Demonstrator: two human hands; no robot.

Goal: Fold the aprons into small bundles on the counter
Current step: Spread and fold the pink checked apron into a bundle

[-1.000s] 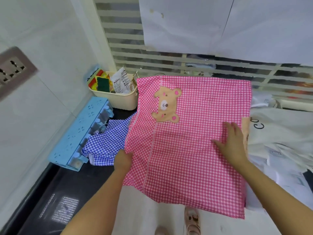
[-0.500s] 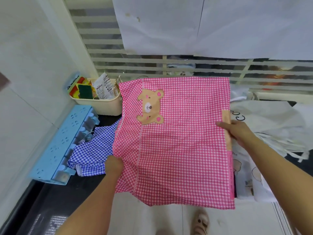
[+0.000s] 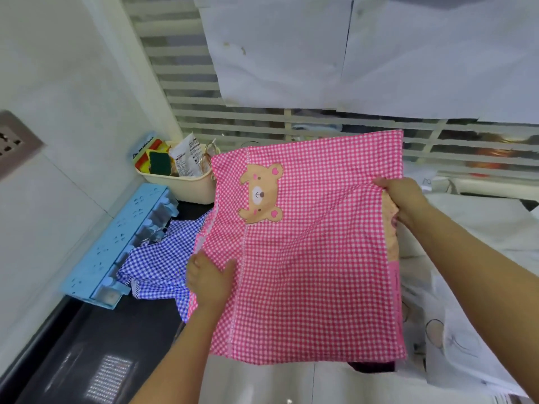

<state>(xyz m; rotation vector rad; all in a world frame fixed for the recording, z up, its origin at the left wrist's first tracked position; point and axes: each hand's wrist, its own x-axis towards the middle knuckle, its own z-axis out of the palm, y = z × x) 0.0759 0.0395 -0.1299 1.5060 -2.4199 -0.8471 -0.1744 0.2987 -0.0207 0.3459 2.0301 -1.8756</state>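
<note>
Between the two hands, the pink checked apron (image 3: 306, 258) is spread out flat over the counter (image 3: 102, 345), with a little bear patch (image 3: 261, 193) facing up. The left hand (image 3: 208, 282) pinches the apron's left edge, thumb on top of the cloth. The right hand (image 3: 399, 196) grips the right edge higher up, with its fingers curled round the cloth. The apron's low edge hangs past the front of the counter. I cannot tell if the middle of it rests on anything.

Just beside the left hand, on its outer side, a blue checked apron (image 3: 157, 263) lies in a crumpled heap. The pink apron covers part of it. Past that heap, a light blue rack (image 3: 116, 243) lies along the wall. Up on that wall is a grey socket (image 3: 14, 141).

Beyond the left hand, in the corner, sits a cream basket (image 3: 186, 185), and the pink apron's top corner hides one end of it. In the basket stand a green sponge (image 3: 159, 163) and a white packet (image 3: 186, 156). There are more things in there, but they are too small to tell.

On the outer side of the right hand, white cloths (image 3: 481, 228) lie piled up. Behind it all, big white paper sheets (image 3: 291, 53) hang over the window bars.
</note>
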